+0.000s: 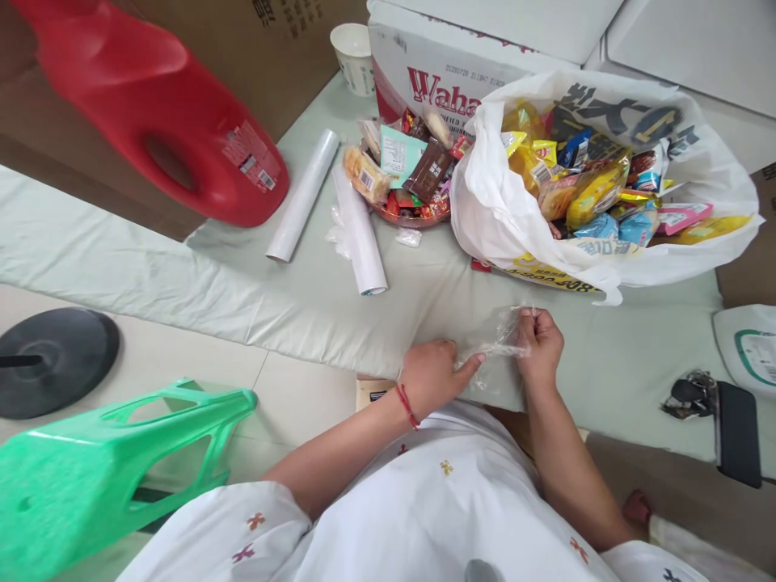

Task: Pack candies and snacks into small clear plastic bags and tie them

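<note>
Film (508,349) spans from the right hand (541,346), its finger and thumb clamped on 1 end, to the left hand (429,373), whose thumb lies over it; fingers hidden, that grip I cannot tell.

Your desk (436,283) around the white snack bag (500,214)
Left of the bag you have a bowl of wrapped sweets (418,221), two white rolls (303,198) and, farthest off, a red jug (212,145); a black phone (738,436) lies nearer you, toward the bag's right.
</note>
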Available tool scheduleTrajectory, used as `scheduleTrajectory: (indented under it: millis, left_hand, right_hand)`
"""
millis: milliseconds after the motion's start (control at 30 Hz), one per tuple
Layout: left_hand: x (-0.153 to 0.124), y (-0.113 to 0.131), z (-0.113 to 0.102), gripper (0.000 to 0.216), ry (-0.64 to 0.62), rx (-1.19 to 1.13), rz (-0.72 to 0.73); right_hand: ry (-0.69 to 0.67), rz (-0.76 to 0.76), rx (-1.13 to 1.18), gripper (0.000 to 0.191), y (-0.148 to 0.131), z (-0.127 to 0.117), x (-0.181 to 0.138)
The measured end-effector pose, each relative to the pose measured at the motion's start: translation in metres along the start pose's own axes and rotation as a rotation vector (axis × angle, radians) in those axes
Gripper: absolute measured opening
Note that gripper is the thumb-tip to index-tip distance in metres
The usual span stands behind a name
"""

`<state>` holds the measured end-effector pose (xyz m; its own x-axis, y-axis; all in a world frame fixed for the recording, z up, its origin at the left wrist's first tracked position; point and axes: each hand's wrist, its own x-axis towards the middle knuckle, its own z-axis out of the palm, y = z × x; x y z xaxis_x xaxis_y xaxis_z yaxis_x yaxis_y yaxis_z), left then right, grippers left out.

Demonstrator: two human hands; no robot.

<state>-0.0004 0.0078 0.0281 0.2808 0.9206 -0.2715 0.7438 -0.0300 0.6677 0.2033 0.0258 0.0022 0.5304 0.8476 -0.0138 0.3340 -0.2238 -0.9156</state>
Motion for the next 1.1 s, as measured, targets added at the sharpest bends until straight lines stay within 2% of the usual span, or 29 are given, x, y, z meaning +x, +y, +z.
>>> scheduleTrajectory:
  millis: [133, 233, 333, 400, 533, 633, 733, 800, 867, 933, 1100]
  left_hand:
    - [0.01, 0.003, 0.004, 0.036, -0.016, -0.002, 0.051]
    - [0.014, -0.003, -0.003, 0.033, -0.091, -0.234, 0.079]
    - [0.014, -0.011, -0.014, 0.031, -0.205, -0.513, 0.003]
    - [0.012, -0.013, -0.018, 0.032, -0.224, -0.562, -0.026]
    - [0.007, 0.002, -0.011, 0.036, -0.137, -0.3, 0.05]
    - [0.006, 0.021, 0.002, 0.041, -0.123, -0.067, 0.108]
    - [0.011, 0.03, 0.006, 0.029, -0.164, -0.04, 0.15]
    - [0.015, 0.028, 0.002, 0.033, -0.251, -0.209, 0.153]
    - [0.019, 0.019, -0.007, 0.044, -0.393, -0.472, 0.129]
    - [0.022, 0.007, -0.016, 0.053, -0.485, -0.697, 0.083]
    - [0.024, -0.016, -0.031, 0.054, -0.431, -1.039, -0.086]
  right_hand:
    - [0.003, -0.013, 0.001, 0.036, 0.005, -0.002, 0.002]
    - [0.012, -0.008, 0.006, 0.035, 0.007, -0.006, 0.005]
    - [0.021, -0.006, 0.007, 0.033, 0.009, -0.013, 0.009]
    - [0.027, 0.005, 0.015, 0.031, 0.01, -0.015, 0.011]
    - [0.025, 0.019, 0.032, 0.033, 0.011, -0.013, 0.012]
    - [0.034, 0.009, 0.011, 0.036, 0.01, -0.009, 0.011]
    - [0.036, 0.013, -0.016, 0.036, 0.007, -0.011, 0.011]
    - [0.032, 0.033, -0.021, 0.035, 0.004, -0.016, 0.013]
    - [0.029, 0.084, -0.002, 0.033, 0.001, -0.023, 0.015]
    - [0.008, 0.15, 0.036, 0.033, 0.0, -0.032, 0.018]
    - [-0.121, 0.195, 0.051, 0.038, -0.002, -0.049, 0.015]
